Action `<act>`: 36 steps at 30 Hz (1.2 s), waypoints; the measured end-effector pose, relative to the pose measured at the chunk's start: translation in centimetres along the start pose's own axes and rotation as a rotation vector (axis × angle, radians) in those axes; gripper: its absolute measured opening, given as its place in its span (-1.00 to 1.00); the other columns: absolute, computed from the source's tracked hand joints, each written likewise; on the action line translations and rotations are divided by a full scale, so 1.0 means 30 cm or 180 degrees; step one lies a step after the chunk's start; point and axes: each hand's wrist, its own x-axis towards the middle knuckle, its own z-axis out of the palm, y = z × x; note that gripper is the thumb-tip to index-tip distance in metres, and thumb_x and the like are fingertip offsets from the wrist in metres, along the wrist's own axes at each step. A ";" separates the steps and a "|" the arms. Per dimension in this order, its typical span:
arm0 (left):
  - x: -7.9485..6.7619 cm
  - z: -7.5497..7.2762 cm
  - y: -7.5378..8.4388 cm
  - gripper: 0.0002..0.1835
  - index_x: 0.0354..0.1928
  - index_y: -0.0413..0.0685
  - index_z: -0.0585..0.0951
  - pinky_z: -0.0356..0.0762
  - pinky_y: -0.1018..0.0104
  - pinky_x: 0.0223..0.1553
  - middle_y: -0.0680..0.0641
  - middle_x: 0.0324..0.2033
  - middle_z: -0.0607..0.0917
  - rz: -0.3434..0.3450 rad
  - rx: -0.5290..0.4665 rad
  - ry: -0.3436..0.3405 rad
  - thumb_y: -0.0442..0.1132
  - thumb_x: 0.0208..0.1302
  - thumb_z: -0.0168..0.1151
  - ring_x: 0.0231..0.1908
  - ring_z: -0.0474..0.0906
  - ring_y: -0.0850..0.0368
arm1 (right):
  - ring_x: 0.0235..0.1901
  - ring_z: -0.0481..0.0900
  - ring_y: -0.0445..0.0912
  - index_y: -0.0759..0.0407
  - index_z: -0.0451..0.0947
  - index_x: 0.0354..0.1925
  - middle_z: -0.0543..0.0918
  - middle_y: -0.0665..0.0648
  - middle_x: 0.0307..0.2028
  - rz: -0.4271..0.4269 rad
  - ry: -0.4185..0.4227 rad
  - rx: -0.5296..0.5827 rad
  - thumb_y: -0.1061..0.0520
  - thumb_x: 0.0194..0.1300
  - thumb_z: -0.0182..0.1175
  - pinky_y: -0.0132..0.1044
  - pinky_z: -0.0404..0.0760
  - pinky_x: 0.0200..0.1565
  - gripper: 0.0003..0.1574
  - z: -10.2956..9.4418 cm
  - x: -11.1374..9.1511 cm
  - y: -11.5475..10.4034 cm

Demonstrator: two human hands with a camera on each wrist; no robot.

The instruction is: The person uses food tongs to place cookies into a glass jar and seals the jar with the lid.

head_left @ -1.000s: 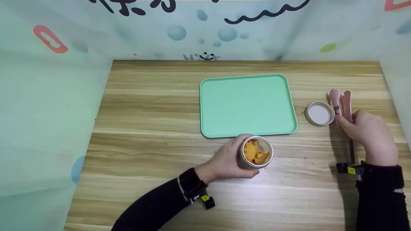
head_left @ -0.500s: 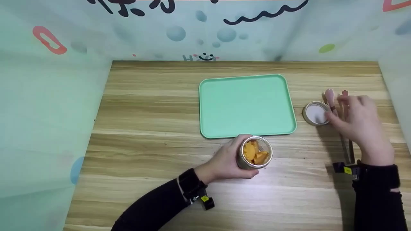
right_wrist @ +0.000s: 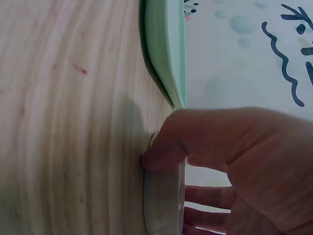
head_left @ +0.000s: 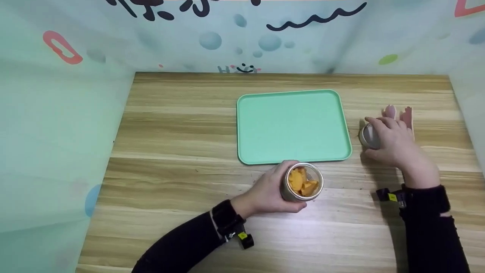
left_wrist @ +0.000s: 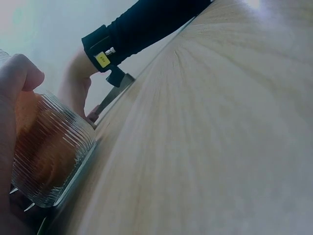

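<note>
My left hand [head_left: 269,189] grips a ribbed glass jar [left_wrist: 80,129], its fingers and thumb around the side. Through the jar's uncovered mouth show orange chunks [head_left: 296,180]. At the right, my right hand [head_left: 399,146] holds a round jar lid [head_left: 368,137] lying on the table with its white inside up. The thumb [right_wrist: 164,149] presses the lid's side, and the fingers reach over its far edge. Pink-tipped tongs [head_left: 408,115] lie just right of the lid, partly hidden under the right hand; their metal bend [left_wrist: 117,93] shows in the left wrist view.
A mint-green tray [head_left: 291,127] lies behind the jar and left of the lid. The wood-grain table [head_left: 174,151] is bordered by printed curtains [head_left: 170,41] at the back and sides.
My right hand has left the tongs and moved left onto the lid. The tongs stay lying on the table. My left hand and the jar have stayed in place.
</note>
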 end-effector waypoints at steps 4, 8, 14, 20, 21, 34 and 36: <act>0.002 0.000 0.000 0.05 0.51 0.14 0.35 0.53 0.25 0.38 0.09 0.32 0.58 -0.0011 0.0013 0.0004 -0.03 -0.01 0.77 0.27 0.54 0.25 | 0.28 0.23 0.66 0.41 0.31 0.51 0.31 0.71 0.35 -0.0023 0.0102 0.0086 0.21 0.10 0.59 0.57 0.30 0.24 0.11 -0.002 -0.001 -0.005; 0.002 0.000 -0.001 0.06 0.52 0.14 0.35 0.52 0.23 0.39 0.09 0.33 0.58 -0.0030 0.0005 -0.0002 -0.03 -0.01 0.77 0.28 0.54 0.25 | 0.17 0.36 0.56 0.37 0.40 0.46 0.39 0.67 0.28 -0.0135 0.0434 0.0215 0.19 0.08 0.63 0.55 0.45 0.12 0.05 -0.012 -0.013 -0.025; 0.000 0.001 -0.004 0.04 0.51 0.16 0.36 0.54 0.25 0.38 0.11 0.32 0.59 -0.0012 -0.0010 0.0009 -0.01 0.01 0.76 0.27 0.54 0.26 | -0.02 0.60 0.27 0.23 0.45 0.51 0.52 0.40 0.09 -0.0435 0.0949 0.0628 0.16 0.09 0.71 0.17 0.47 0.37 0.09 -0.047 -0.045 -0.135; 0.002 0.003 -0.005 0.03 0.50 0.16 0.37 0.54 0.26 0.37 0.12 0.31 0.60 0.0009 -0.0030 0.0043 0.01 0.01 0.75 0.25 0.55 0.26 | 0.03 0.61 -0.18 0.25 0.54 0.46 0.59 0.25 0.19 -0.1205 0.1325 0.1132 0.31 -0.02 0.72 -0.58 0.58 0.13 0.07 -0.068 -0.094 -0.312; 0.002 0.003 -0.004 0.03 0.51 0.15 0.37 0.54 0.26 0.37 0.12 0.31 0.60 0.0007 -0.0026 0.0043 0.01 0.01 0.76 0.25 0.55 0.26 | 0.06 0.61 -0.20 0.29 0.54 0.43 0.61 0.25 0.20 -0.1360 0.1359 0.1226 0.30 -0.04 0.71 -0.55 0.59 0.15 0.06 -0.069 -0.102 -0.342; 0.002 0.001 -0.011 0.09 0.56 -0.01 0.33 0.48 0.23 0.44 -0.04 0.37 0.57 0.0132 -0.0021 0.0071 -0.04 0.03 0.76 0.35 0.51 0.18 | 0.21 0.55 0.12 0.52 0.36 0.12 0.47 0.40 0.15 -0.2667 0.0545 0.2584 0.11 0.02 0.76 -0.25 0.64 0.29 -0.03 0.057 -0.130 -0.548; 0.001 0.003 -0.010 0.08 0.56 -0.01 0.34 0.48 0.24 0.44 -0.04 0.37 0.58 0.0127 -0.0029 0.0082 -0.05 0.03 0.76 0.34 0.52 0.17 | 0.23 0.54 0.12 0.48 0.36 0.11 0.46 0.37 0.16 -0.2680 0.0403 0.2497 0.12 0.02 0.75 -0.26 0.61 0.30 -0.05 0.065 -0.127 -0.536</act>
